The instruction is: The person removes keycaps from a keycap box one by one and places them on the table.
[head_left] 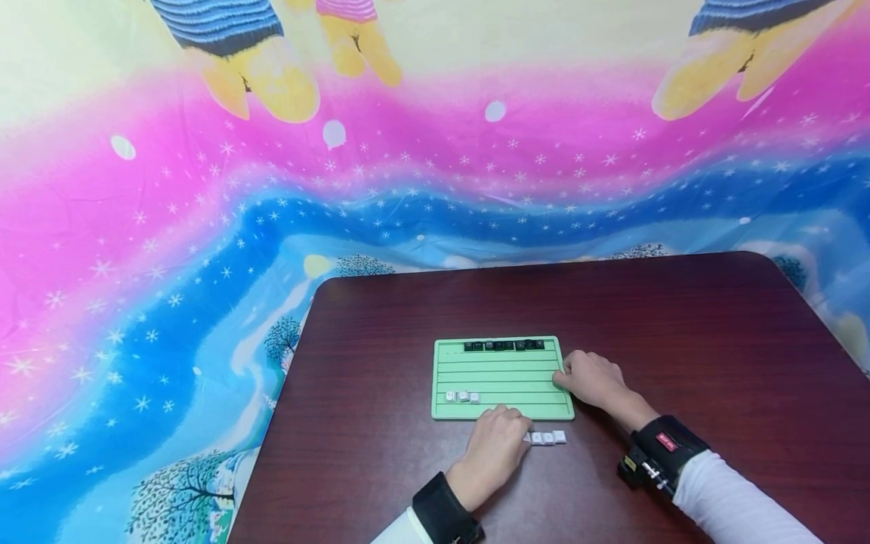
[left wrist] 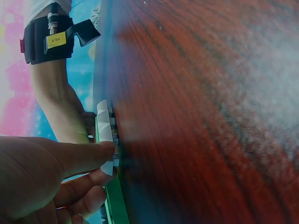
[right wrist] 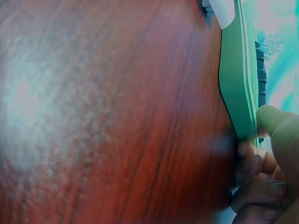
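A green board with ridged lines lies on the table. My left hand is at its near edge and pinches a white keycap between thumb and fingertip, at the end of a short row of white keycaps on the table. My right hand grips the board's right edge, thumb on top and the other fingers curled beside and below. Several black keycaps line the board's top row. Three white keycaps sit in a lower row, at the left.
The dark red-brown wooden table has rounded far corners. Behind it hangs a colourful printed cloth. Black straps with small cameras wrap the left wrist and the right wrist.
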`<state>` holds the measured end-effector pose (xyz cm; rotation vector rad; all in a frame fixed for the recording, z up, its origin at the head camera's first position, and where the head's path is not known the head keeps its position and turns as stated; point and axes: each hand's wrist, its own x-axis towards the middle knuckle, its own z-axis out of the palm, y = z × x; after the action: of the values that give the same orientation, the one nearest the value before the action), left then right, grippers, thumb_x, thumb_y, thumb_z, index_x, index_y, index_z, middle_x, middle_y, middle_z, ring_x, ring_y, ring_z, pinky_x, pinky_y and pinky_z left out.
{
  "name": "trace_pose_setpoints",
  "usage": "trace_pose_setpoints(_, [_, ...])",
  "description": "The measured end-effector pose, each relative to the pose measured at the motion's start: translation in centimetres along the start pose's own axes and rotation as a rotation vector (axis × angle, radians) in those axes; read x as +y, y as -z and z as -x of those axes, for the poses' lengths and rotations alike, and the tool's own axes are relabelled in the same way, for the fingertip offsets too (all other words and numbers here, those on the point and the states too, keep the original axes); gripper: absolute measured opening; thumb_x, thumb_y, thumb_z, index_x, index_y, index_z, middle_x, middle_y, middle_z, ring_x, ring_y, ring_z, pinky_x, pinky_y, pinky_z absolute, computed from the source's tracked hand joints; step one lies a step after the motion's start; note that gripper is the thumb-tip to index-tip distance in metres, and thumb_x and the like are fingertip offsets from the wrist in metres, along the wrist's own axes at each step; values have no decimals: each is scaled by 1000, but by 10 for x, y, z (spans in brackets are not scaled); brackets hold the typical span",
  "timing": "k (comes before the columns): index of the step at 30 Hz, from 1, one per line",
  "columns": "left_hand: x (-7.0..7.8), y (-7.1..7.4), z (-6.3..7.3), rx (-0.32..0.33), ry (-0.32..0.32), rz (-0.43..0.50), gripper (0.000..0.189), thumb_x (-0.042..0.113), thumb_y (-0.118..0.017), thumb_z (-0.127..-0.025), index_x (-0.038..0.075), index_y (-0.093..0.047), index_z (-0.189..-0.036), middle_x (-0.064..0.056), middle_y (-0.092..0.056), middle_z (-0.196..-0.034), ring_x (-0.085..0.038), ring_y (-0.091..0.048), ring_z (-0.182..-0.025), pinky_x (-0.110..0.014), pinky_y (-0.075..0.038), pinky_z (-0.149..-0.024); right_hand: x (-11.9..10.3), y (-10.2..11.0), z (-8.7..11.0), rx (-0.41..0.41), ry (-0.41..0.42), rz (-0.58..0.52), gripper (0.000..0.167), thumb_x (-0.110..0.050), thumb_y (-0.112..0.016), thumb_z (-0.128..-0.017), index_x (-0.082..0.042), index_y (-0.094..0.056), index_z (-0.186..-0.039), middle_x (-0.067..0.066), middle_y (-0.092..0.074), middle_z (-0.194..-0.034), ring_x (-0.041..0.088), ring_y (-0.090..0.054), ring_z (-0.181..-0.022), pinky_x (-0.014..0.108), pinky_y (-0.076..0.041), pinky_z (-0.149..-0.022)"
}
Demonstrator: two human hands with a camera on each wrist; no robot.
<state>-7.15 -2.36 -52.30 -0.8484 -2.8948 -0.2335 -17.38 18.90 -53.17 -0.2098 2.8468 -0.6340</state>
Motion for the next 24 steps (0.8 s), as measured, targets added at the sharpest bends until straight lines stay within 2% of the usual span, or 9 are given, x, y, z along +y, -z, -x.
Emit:
trace_pose_setpoints(20, [0, 1, 0, -11, 5, 5, 18, 32, -84, -80, 25, -77, -96, 13, -70, -84, -4, -57, -74, -16, -32, -59, -3, 2, 1, -3, -8, 5, 44, -30, -64, -86, -20, -37, -54, -9, -26, -52, 10, -24, -51, 26, -18, -49])
trace_pose_setpoints(24, [-1, 2, 1, 6, 9, 13, 19, 34, -84, -80, 25, -77, -94, 13, -68, -82, -4, -55, -72, -16, -32, -59, -3, 3, 1, -15, -15, 6, 43, -30, -64, -86, -21, -37, -53, -9, -27, -51, 10, -24, -50, 26, -18, -49])
